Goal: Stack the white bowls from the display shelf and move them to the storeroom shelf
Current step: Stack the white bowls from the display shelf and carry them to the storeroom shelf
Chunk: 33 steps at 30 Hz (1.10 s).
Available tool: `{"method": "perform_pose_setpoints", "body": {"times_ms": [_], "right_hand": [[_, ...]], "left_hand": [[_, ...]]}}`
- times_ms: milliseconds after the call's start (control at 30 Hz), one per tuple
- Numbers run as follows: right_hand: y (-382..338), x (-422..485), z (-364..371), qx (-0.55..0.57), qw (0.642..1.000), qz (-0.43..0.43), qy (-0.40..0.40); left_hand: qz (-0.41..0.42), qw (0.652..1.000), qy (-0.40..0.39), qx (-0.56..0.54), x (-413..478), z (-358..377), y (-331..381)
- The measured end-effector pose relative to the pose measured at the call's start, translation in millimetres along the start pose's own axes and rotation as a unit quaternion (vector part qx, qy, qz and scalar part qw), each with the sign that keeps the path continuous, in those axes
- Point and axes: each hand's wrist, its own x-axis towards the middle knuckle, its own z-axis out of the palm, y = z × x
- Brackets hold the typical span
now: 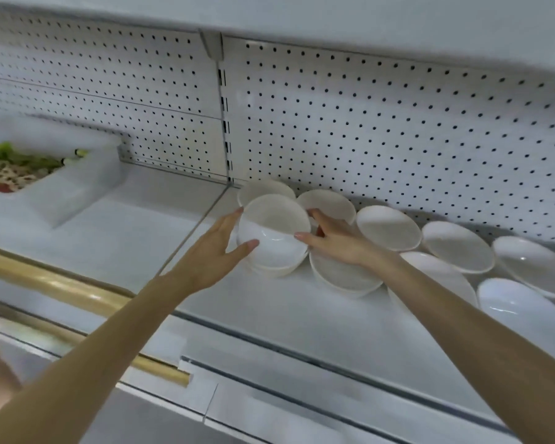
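Several white bowls stand in two rows on the white display shelf [269, 312]. Both hands hold one white bowl [274, 232] just above another bowl [276, 272] at the left end of the front row. My left hand [218, 251] cups its left side, thumb on the front wall. My right hand [337, 238] grips its right side, fingers at the rim. Behind it stand a bowl [263, 187] and another bowl [330, 201]. More bowls [388, 227] run off to the right, and one bowl [343, 277] lies partly under my right wrist.
A white pegboard back panel [398, 129] rises behind the bowls, and an upper shelf [334, 24] overhangs them. A translucent bin [64, 187] with green and patterned items stands at left. A gold rail [61, 286] runs below the shelf's left part.
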Motion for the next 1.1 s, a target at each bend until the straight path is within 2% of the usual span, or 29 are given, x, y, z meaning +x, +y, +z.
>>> {"method": "perform_pose_setpoints", "body": {"times_ms": [133, 300, 433, 600, 833, 933, 1033, 1100], "right_hand": [[3.3, 1.4, 4.5, -0.030, 0.999, 0.020, 0.007], [-5.3, 0.0, 10.9, -0.051, 0.998, 0.034, 0.031], [-21.7, -13.2, 7.7, -0.017, 0.999, 0.015, 0.046], [-22.7, -12.5, 12.2, 0.031, 0.997, 0.006, 0.071], [-14.1, -16.8, -6.4, 0.121, 0.983, -0.012, 0.137], [0.7, -47.8, -20.2, 0.190, 0.966, -0.016, 0.173], [26.5, -95.3, -30.9, 0.245, 0.948, 0.002, 0.206], [46.1, -132.1, -37.2, 0.258, 0.940, 0.022, 0.220]], "left_hand": [[-0.007, 0.995, -0.007, -0.103, 5.6, 6.6, -5.0], [-0.010, 0.985, -0.007, -0.174, 2.1, 13.6, 4.5], [-0.011, 0.976, 0.005, -0.220, 0.8, 19.0, 6.6], [-0.013, 0.972, 0.021, -0.232, 3.1, 15.3, 11.7], [0.049, 0.968, 0.057, -0.238, 3.8, -4.2, 47.5], [0.103, 0.957, 0.037, -0.268, -5.3, 0.2, 77.5], [0.123, 0.953, -0.010, -0.275, -18.6, 20.9, 115.8], [0.134, 0.939, -0.051, -0.312, -28.4, 41.3, 141.7]]}}
